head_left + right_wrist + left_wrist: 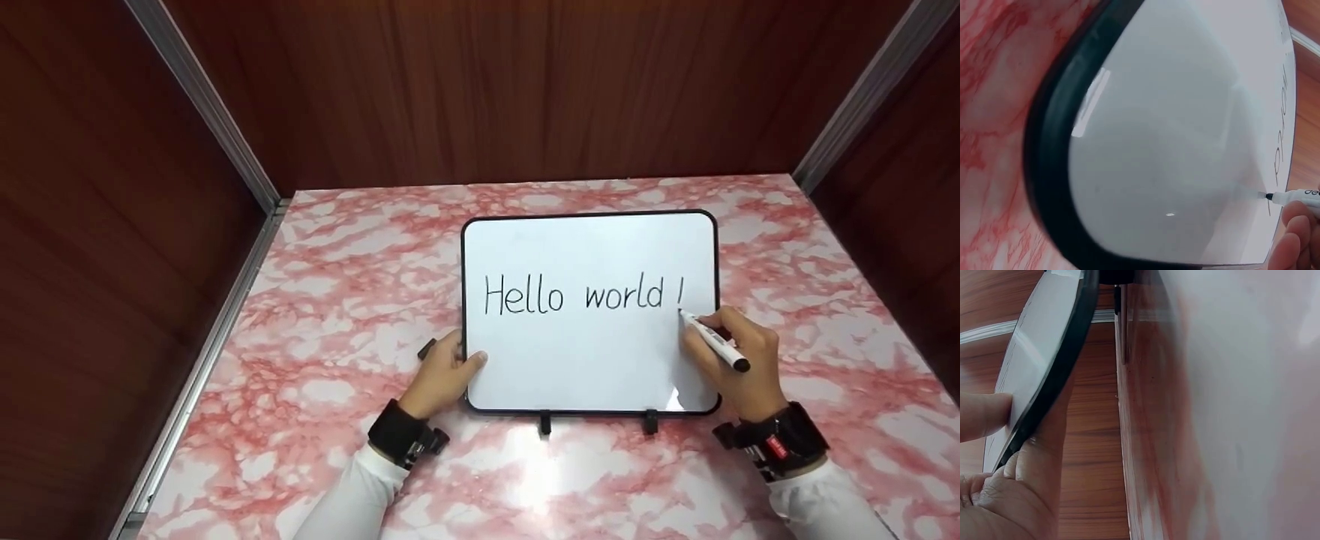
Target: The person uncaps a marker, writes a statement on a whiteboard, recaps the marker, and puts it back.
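Observation:
A whiteboard point(570, 360) with a black frame stands propped on the table and bears the handwritten words "Hello world" and an exclamation mark. My left hand point(439, 375) grips its left edge. In the left wrist view, the thumb point(985, 416) lies on the white face and other fingers go behind the frame. My right hand point(739, 364) pinches a white marker point(716, 341) with a black end. Its black tip point(1269, 197) meets the board just below the exclamation mark's stroke. Beside the left fingers a small dark piece point(427, 349) shows; I cannot tell what it is.
Two black stand feet point(545, 422) stick out below the board's lower edge. The table point(337, 322) has a red and white marbled top. Dark wood-grain panels point(480, 90) with metal corner strips rise at the back and both sides.

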Demonstrator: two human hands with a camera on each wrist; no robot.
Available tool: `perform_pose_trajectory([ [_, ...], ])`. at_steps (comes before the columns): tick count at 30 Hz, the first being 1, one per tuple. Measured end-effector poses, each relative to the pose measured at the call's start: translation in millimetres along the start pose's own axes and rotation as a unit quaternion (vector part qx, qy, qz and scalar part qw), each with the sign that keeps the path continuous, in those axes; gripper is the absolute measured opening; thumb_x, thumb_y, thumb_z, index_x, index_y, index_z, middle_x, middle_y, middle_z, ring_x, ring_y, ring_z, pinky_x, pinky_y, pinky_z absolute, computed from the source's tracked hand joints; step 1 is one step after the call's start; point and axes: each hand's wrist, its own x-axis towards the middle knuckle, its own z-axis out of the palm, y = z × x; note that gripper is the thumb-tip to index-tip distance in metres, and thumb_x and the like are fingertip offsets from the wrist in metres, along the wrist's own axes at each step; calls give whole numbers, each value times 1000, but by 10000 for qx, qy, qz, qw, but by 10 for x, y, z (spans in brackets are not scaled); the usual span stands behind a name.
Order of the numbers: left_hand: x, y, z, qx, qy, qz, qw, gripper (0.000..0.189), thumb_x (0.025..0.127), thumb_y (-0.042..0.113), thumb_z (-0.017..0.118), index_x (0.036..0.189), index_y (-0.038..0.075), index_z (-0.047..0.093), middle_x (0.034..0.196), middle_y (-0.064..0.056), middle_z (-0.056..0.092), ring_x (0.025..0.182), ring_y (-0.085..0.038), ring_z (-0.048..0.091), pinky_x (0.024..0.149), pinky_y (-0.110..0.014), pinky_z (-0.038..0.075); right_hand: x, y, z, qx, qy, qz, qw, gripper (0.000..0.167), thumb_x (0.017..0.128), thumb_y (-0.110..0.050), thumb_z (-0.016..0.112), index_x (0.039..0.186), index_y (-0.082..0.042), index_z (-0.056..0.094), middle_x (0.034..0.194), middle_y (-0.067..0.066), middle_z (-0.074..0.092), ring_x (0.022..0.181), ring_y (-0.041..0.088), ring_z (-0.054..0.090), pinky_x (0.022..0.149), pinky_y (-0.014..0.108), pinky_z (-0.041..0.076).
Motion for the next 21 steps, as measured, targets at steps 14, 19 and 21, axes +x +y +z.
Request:
perform_pose_trajectory([
  [14, 145, -367, 26, 48, 83, 30, 9999, 30, 93, 11, 63, 121, 0, 57, 95, -11, 70, 75, -22, 68, 66, -35, 58, 26, -70, -70, 73, 24, -97, 9999, 7, 72, -7, 71, 76, -5, 66, 64, -3, 62, 51, 3, 49, 46, 13, 36],
  [19, 139, -350, 12, 98, 82, -93, 9999, 30, 93, 13, 64, 120, 2, 57, 99, -12, 69, 79, -22, 68, 67, -34, 58, 29, -109, -50, 185, 48, -7, 9998, 8, 71, -4, 72, 78, -4, 67, 64, -3, 63, 52, 3, 49, 46, 12, 36],
  [21, 138, -348, 6, 70, 56, -101, 9999, 30, 94, 13, 64, 121, 2, 57, 102, -13, 69, 83, -23, 69, 70, -35, 59, 21, -126, -45, 268, 65, 71, 9996, 10, 71, -1, 73, 79, -3, 67, 64, -2, 63, 52, 2, 49, 47, 11, 36],
])
